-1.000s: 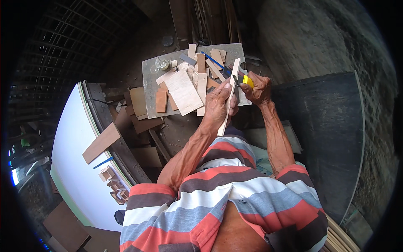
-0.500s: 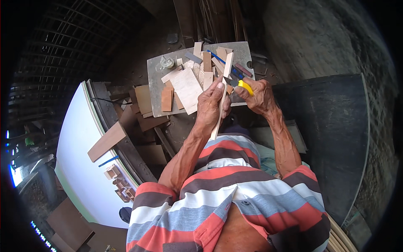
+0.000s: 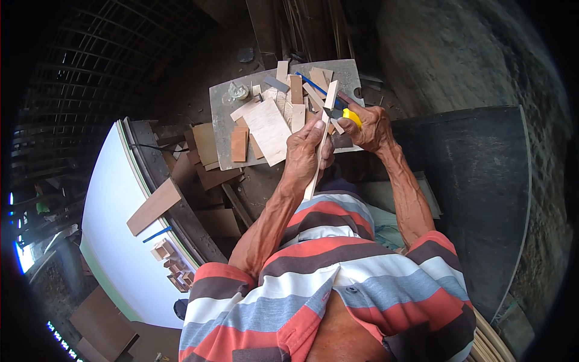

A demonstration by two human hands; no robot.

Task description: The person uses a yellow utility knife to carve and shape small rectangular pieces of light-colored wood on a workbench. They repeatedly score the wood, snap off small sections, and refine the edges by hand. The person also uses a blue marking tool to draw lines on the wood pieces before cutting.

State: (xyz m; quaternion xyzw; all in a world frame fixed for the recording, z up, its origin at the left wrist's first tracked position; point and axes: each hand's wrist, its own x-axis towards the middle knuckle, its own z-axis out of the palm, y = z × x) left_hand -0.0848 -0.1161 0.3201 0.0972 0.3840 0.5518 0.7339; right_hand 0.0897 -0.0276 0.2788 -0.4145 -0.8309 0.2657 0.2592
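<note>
A long pale wooden strip [image 3: 332, 95] stands tilted in my left hand [image 3: 303, 152], whose fingers wrap round its middle. Its lower end comes down close to my striped shirt. In my right hand [image 3: 375, 130] is a yellow-handled knife [image 3: 351, 117], its short dark blade against the strip just above my left fingers. Beyond both hands, a worn grey board table [image 3: 224, 145] carries a pale rectangular wood panel [image 3: 268, 130], an orange-brown wood block [image 3: 239, 145] and several loose offcuts.
A small glass jar [image 3: 239, 91] stands at the table's left, and a blue stick [image 3: 309, 81] lies among the offcuts. On my left is a large white sheet [image 3: 114, 211] with a brown board [image 3: 154, 207] and small wooden boxes [image 3: 175, 273]. A dark panel [image 3: 476, 181] leans at my right.
The knife and my right hand have shifted slightly up along the strip. The strip's top has tipped a little to the right; my left hand keeps its grip.
</note>
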